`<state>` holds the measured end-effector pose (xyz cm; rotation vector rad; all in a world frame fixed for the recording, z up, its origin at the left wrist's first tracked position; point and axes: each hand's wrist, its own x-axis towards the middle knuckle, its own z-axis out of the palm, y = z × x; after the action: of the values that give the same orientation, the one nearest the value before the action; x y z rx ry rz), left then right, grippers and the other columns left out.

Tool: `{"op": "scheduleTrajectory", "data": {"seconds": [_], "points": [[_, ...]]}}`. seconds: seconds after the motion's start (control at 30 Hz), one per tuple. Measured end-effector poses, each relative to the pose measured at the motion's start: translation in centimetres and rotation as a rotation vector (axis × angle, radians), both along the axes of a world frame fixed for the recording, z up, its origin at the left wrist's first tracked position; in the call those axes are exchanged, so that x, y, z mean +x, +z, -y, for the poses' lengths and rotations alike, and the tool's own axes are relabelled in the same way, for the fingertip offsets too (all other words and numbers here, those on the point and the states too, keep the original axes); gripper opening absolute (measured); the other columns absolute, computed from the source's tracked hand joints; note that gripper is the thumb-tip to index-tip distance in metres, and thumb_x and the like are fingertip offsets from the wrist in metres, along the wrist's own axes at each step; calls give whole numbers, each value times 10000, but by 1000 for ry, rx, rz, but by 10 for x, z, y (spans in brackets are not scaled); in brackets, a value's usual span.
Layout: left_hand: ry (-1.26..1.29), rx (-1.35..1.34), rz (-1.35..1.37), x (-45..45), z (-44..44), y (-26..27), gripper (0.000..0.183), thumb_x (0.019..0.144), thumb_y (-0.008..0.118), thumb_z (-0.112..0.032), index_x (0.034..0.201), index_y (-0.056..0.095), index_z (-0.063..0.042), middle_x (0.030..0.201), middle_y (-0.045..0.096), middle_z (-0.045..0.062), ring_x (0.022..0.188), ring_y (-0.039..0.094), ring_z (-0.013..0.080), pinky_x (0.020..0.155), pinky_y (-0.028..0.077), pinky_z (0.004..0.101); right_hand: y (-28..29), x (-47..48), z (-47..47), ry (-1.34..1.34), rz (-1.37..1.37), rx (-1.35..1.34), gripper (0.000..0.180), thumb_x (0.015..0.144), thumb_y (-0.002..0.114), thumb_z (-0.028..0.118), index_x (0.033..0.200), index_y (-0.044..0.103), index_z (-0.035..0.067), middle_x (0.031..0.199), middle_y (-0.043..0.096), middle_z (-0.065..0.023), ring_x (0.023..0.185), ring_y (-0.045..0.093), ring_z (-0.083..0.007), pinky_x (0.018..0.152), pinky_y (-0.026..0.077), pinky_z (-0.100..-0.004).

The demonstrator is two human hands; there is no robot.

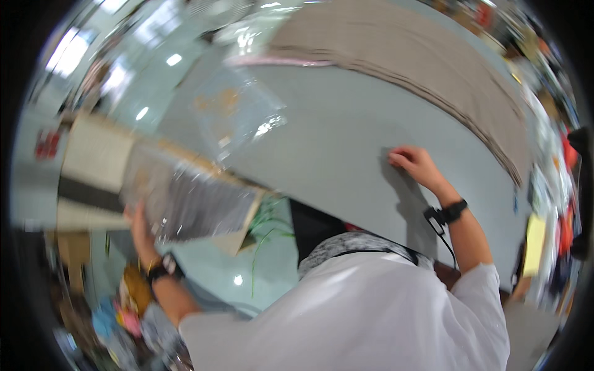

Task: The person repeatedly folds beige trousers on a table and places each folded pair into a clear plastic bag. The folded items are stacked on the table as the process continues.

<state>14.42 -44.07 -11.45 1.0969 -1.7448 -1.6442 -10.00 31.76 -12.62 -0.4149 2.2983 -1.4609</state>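
Note:
My left hand (pixel 141 227) is at the near left edge of a clear plastic bag (pixel 199 204) with dark grey folded cloth inside, its fingers against the film. Motion blur softens this grip. The bag lies tilted over the opening of a cardboard box (pixel 246 227) to the left of the table. Over the grey table (pixel 325 125), my right hand (pixel 414 164) is loosely curled with nothing visible in it, its shadow falling beside it. Another clear plastic bag (pixel 236 111), with orange-brown marks, lies at the table's left end.
A long taupe cloth (pixel 408 51) in layers covers the table's far side. Pale box flaps (pixel 100 153) spread at the left. Green strapping (pixel 274 222) hangs by the box, above a shiny floor (pixel 232 273). Coloured bundles (pixel 134 315) lie at the lower left.

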Motion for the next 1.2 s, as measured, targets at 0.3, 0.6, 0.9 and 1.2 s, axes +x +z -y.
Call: {"op": "scheduleTrajectory", "data": {"seconds": [0.3, 0.6, 0.9, 1.2], "points": [[-22, -947, -238, -63, -61, 28, 315, 1107, 562, -231, 1310, 615, 4, 1202, 670, 110, 1111, 660, 229, 1005, 522, 365, -67, -81, -114, -662, -632, 458, 209, 917, 757, 224, 1033, 774, 50, 999, 775, -105, 905, 727, -275, 816, 564, -391], [-1323, -92, -31, -359, -449, -30, 321, 1105, 566, -265, 1238, 649, 16, 1112, 728, 111, 965, 732, 200, 820, 601, 313, -83, -142, -152, -726, -130, 226, 201, 914, 745, 163, 1085, 793, 70, 975, 758, -72, 818, 679, -200, 783, 560, -372], [-973, 716, 6, -488, -600, -44, 615, 1122, 448, -451, 1324, 515, 125, 1195, 665, 314, 979, 743, 389, 796, 659, 429, -30, -123, -156, -633, -642, -324, 158, 1018, 585, 45, 1167, 631, 70, 1370, 642, -86, 1126, 616, -210, 920, 599, -399], [-1281, 220, 11, -424, -469, 7, 538, 1111, 498, -427, 1288, 578, 75, 1153, 736, 232, 928, 762, 322, 768, 651, 386, -81, -36, -359, -1184, -664, 507, 496, 832, 522, -116, 1263, 699, 57, 1284, 695, -189, 1263, 632, -354, 1106, 484, -431]]}}
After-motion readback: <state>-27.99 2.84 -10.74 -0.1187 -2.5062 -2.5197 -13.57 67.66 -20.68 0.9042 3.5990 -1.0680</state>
